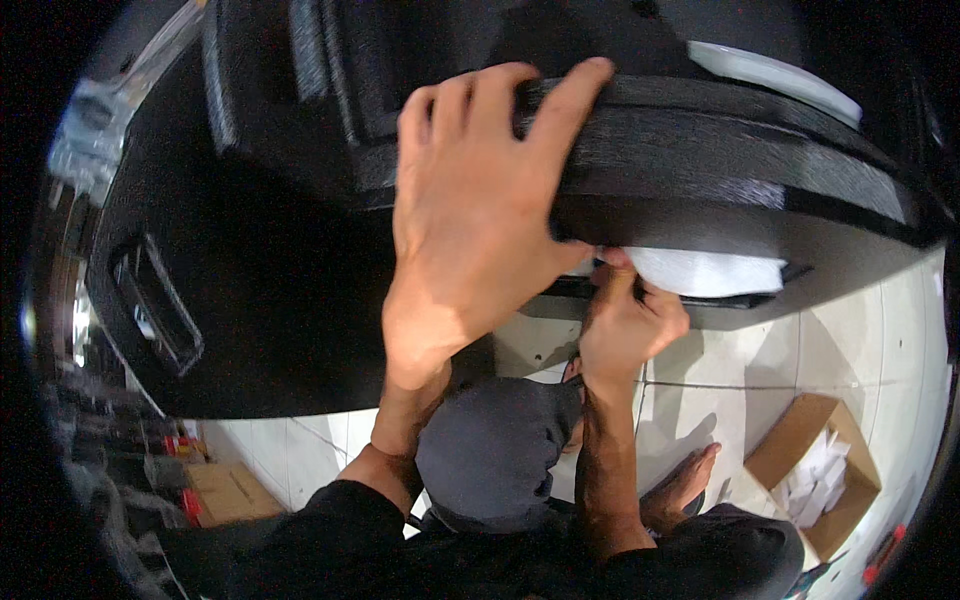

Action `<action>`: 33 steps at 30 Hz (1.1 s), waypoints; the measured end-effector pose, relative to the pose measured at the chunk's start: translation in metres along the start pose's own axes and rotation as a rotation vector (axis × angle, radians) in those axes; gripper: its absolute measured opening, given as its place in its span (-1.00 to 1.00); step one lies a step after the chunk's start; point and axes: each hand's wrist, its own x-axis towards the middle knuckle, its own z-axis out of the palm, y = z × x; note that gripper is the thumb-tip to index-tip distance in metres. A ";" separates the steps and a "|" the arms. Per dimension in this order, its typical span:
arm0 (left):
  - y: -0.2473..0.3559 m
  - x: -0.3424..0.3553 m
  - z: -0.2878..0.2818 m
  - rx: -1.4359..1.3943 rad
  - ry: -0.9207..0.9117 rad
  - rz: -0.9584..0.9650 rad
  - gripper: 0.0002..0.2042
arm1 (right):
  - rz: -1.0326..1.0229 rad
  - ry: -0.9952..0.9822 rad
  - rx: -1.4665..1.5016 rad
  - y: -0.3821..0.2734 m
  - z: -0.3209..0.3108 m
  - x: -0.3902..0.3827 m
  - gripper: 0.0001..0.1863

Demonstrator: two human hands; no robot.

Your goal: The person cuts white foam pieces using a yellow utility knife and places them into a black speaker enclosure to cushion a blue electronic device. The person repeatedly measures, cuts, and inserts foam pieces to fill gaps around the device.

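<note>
A large black textured plastic case (690, 140) with a curved ledge fills the upper part of the view. My left hand (465, 195) lies across this ledge, open, its fingers spread over the top and its thumb pointing down beside my right fingertips. Below the ledge my right hand (635, 325) is closed in a pinch at the left end of a white, sheet-like piece (710, 272). This piece sticks out from under the ledge, over a thin dark strip. What lies between the two thumbs is mostly hidden.
A curved white piece (775, 80) lies on top of the case at the far right. An open cardboard box (850, 490) with several white scraps stands on the tiled floor (700, 350) at right. Another brown carton (235, 493) is at lower left. A recessed handle (158, 305) marks the case's left side.
</note>
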 end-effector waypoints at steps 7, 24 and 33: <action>-0.015 -0.006 -0.003 0.015 0.035 0.053 0.08 | 0.110 -0.159 0.054 -0.002 0.005 -0.011 -0.85; -0.070 0.002 0.038 0.096 0.091 0.163 -0.08 | -0.390 -1.649 -1.331 -0.127 -0.210 0.084 -0.71; -0.067 0.009 0.029 0.025 0.047 0.130 -0.08 | 0.706 -0.369 -1.550 -0.119 -0.572 -0.114 -0.67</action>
